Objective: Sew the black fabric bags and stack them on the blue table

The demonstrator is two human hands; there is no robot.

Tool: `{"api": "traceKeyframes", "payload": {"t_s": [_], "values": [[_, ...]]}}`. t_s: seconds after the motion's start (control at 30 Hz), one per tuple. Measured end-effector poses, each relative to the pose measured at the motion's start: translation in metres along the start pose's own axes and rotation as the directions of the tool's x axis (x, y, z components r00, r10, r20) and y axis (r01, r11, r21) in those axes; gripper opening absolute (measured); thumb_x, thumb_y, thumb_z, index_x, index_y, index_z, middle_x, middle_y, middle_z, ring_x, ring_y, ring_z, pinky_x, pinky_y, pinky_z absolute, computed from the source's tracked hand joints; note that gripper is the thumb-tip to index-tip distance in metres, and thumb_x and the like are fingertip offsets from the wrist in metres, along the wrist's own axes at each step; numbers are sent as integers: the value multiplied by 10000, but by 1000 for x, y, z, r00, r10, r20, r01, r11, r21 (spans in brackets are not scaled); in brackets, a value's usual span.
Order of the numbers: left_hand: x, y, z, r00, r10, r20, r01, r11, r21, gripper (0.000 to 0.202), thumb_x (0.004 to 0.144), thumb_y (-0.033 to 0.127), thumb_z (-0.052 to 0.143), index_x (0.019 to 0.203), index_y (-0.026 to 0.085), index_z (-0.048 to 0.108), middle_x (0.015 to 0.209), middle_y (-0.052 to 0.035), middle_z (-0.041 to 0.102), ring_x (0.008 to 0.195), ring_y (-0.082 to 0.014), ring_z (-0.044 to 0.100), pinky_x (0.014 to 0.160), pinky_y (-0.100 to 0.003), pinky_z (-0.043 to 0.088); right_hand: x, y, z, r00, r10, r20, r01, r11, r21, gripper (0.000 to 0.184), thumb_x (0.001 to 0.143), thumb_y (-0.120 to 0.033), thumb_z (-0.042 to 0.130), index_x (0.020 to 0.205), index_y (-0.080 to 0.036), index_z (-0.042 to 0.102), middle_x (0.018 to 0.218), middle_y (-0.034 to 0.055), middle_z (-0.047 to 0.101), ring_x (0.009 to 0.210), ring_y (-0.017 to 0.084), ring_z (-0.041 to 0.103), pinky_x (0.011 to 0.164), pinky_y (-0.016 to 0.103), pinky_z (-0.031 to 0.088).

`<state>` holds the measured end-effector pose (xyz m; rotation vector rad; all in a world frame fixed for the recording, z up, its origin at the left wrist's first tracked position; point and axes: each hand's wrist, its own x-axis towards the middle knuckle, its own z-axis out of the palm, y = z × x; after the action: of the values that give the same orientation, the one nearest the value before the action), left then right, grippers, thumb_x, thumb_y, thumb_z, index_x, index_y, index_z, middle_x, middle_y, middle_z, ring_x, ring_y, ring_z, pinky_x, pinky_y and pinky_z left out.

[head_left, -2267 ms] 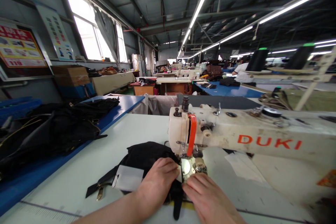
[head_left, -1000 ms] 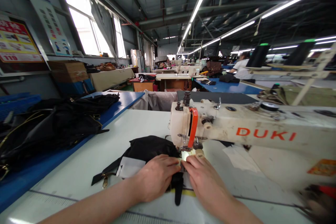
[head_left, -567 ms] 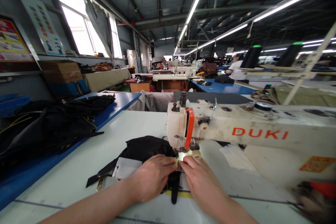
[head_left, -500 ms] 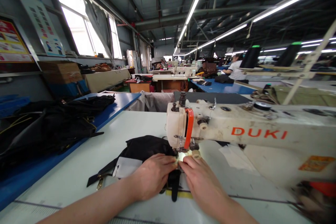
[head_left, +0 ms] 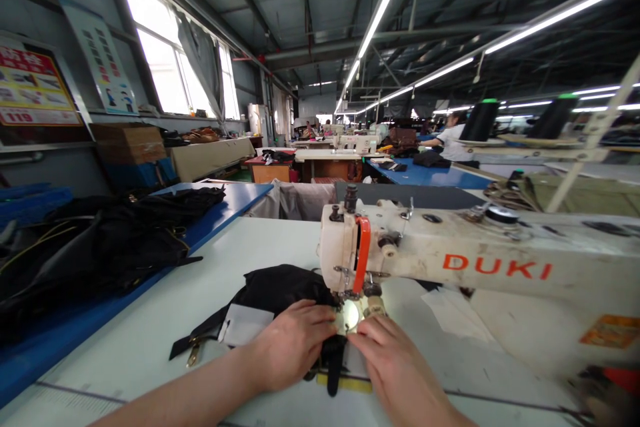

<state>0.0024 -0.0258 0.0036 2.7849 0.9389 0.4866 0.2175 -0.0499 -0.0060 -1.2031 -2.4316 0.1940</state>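
A black fabric piece with a strap and a gold-coloured metal clasp lies bunched left of the sewing machine's needle area. My left hand is closed on its near edge, fingertips close to the lit needle area. A white tag lies on the fabric beside my left wrist. My right hand is closed in a pinch just right of the needle; what its fingertips hold is hidden. Between my hands a narrow black strap end hangs toward me. The white sewing machine stands over the work.
A yellow strip lies on the pale machine table. White paper or cloth lies under the machine arm. On the left, a blue table bears piled black fabric items. Black thread cones stand at right; a person works beyond.
The view has shifted slightly, so the scene sits lower and farther right. My right hand has drawn slightly back from the needle, showing more of the lit spot. My left hand stays on the fabric.
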Motion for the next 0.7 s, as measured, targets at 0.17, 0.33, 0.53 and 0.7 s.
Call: {"api": "traceKeyframes", "payload": {"t_s": [0.17,0.33,0.53,0.7], "values": [[1,0,2,1000,-2,-14,1,1000,-17,394,856,64,433,1194,215,566,1247,-51,592,1196,-191,513,1063,-390,356,-1,2,1,999,-36,17,36,999,-17,307,817,-17,490,996,-213,644,918,40,590,912,220,496,842,362,430],[0,-1,4,999,6,-40,-7,999,-32,383,856,60,427,1168,217,583,1226,-56,606,1182,-195,527,1056,-392,365,1,4,6,998,-58,24,59,997,-48,289,817,-30,502,989,-221,635,912,29,590,906,206,500,838,341,430],[0,0,1,1000,-3,-15,3,1000,-16,393,864,66,437,1194,236,567,1251,-40,593,1194,-194,518,1058,-398,359,0,6,7,998,-51,36,52,999,-12,259,824,-17,499,949,-209,622,928,29,580,921,217,476,851,361,406],[-1,0,0,1000,-5,-4,5,1000,-2,413,867,69,429,1221,247,543,1265,-37,589,1202,-197,517,1057,-411,360,3,4,6,999,-30,26,29,999,17,292,821,9,464,975,-189,614,936,43,562,929,226,463,870,389,390]]}}
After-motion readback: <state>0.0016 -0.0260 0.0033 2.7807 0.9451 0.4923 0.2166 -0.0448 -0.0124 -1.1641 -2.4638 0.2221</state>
